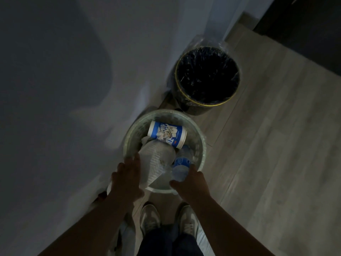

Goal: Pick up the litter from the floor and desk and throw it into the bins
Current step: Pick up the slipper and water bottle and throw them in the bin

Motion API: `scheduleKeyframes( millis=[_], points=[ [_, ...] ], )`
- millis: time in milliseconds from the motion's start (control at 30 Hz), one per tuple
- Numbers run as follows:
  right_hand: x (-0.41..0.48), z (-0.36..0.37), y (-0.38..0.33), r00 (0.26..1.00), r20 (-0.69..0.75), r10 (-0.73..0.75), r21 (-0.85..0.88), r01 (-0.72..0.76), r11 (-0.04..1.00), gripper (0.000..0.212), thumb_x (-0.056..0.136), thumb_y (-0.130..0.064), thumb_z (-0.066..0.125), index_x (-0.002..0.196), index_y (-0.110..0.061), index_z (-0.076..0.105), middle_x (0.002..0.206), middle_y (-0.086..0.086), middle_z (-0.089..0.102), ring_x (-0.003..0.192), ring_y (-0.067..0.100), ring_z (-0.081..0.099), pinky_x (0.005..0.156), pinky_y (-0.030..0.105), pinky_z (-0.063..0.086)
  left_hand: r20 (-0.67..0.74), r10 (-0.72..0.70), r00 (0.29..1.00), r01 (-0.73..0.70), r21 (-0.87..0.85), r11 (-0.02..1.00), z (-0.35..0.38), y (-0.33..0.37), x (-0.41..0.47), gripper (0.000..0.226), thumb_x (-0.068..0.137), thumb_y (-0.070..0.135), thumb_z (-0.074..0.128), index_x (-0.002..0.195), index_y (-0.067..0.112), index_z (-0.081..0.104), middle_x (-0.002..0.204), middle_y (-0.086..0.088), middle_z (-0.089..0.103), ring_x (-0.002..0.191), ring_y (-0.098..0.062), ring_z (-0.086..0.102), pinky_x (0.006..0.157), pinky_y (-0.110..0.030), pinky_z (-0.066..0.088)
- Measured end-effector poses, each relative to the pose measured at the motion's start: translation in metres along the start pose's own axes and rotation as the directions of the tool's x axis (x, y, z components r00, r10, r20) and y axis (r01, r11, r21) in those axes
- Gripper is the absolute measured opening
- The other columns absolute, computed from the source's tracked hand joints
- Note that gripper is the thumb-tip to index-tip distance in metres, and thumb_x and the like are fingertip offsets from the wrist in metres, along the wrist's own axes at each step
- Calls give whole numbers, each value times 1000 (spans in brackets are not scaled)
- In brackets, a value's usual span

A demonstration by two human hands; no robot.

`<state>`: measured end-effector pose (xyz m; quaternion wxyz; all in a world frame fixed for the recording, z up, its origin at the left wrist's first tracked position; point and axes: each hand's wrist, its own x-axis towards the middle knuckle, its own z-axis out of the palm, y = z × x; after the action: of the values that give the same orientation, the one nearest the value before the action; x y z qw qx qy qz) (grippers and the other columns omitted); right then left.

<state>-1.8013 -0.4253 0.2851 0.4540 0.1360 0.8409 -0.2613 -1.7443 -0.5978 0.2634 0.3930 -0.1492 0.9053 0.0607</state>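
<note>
the pale wooden floor (267,145) carries a light bin (203,152), a black bin (193,109) just beyond, and two shoes (149,218).

The black bin (207,78) at upper right has a crinkled, glossy clear plastic liner and a shiny, metal-looking rim. The pale bin (201,145) at centre has a filmy translucent liner and holds a glossy printed paper cup (167,133) and a clear plastic bottle (180,167). The floor (267,145) looks like matt wood planks.
</note>
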Motion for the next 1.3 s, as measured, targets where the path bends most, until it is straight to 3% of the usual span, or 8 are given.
scheduleKeyframes(
  millis=[167, 333, 500, 600, 667, 767, 1000, 1300],
  points=[
    [-2, 3, 4, 998, -61, -1, -7, 0, 1000, 87, 78, -33, 76, 147, -20, 25, 126, 10, 42, 111, 27, 54, 88, 33, 51, -34, 11, 999, -6, 130, 992, -7, 0, -3, 108, 67, 48, 76, 143, 14, 8, 139, -6, 29, 118, -27, 39, 93, -40, 40],
    [-14, -11, -1, 988, -156, -12, -62, 2, 998, 81, 78, -39, 73, 144, -20, 30, 124, 10, 41, 110, 27, 52, 91, 41, 52, -86, 193, 977, -157, 320, 934, -29, -1, -7, 112, 65, 37, 81, 148, 12, 9, 141, -7, 33, 123, -28, 38, 97, -42, 32],
    [-11, -23, -7, 980, -197, 7, 62, 5, 998, 67, 81, -31, 70, 138, -11, 41, 119, 13, 50, 104, 29, 56, 89, 44, 52, -264, 492, 829, -364, 414, 834, -45, 6, -1, 85, 21, 21, 93, 104, 9, 75, 98, -8, 73, 86, -27, 71, 75, -47, 56],
    [-8, -20, -3, 984, -177, 10, 84, 5, 996, 61, 83, -27, 68, 135, -11, 41, 119, 12, 52, 103, 27, 58, 87, 43, 53, -205, 528, 824, -398, 454, 798, -51, 15, 24, 81, 45, 21, 92, 122, 15, 66, 117, -8, 69, 108, -26, 66, 90, -50, 51],
    [-5, -14, 2, 983, -182, -13, 79, 28, 997, 64, 83, -27, 69, 137, -11, 39, 122, 11, 52, 105, 24, 57, 86, 36, 53, -153, 520, 840, -430, 395, 812, -46, 12, 51, 87, 77, 22, 75, 150, 14, 27, 149, -12, 40, 138, -29, 38, 113, -51, 27],
    [-3, -5, 10, 981, -192, -20, 84, 37, 996, 69, 82, -27, 71, 140, -13, 36, 123, 10, 49, 107, 23, 56, 83, 31, 52, -4, 411, 912, -376, 393, 839, -43, 7, 71, 94, 90, 21, 59, 152, 17, -11, 162, -6, -3, 149, -28, 0, 119, -46, -1],
    [-15, 0, 5, 986, -166, 3, 71, 9, 997, 78, 81, -32, 72, 144, -15, 30, 127, 9, 44, 114, 24, 52, 93, 38, 51, -18, 420, 907, -395, 305, 867, -38, 13, 40, 90, 89, 12, 57, 152, 11, -8, 160, -7, -15, 148, -28, -12, 117, -44, -10],
    [-91, -55, -30, 982, -141, -125, -240, 88, 967, 54, 85, -32, 65, 133, -15, 46, 121, 7, 54, 107, 21, 56, 91, 35, 51, 9, 430, 903, -413, 294, 862, -97, -9, -48, 84, 83, 19, 67, 150, 16, 17, 157, -6, 18, 145, -23, 18, 119, -46, 12]
  ],
)
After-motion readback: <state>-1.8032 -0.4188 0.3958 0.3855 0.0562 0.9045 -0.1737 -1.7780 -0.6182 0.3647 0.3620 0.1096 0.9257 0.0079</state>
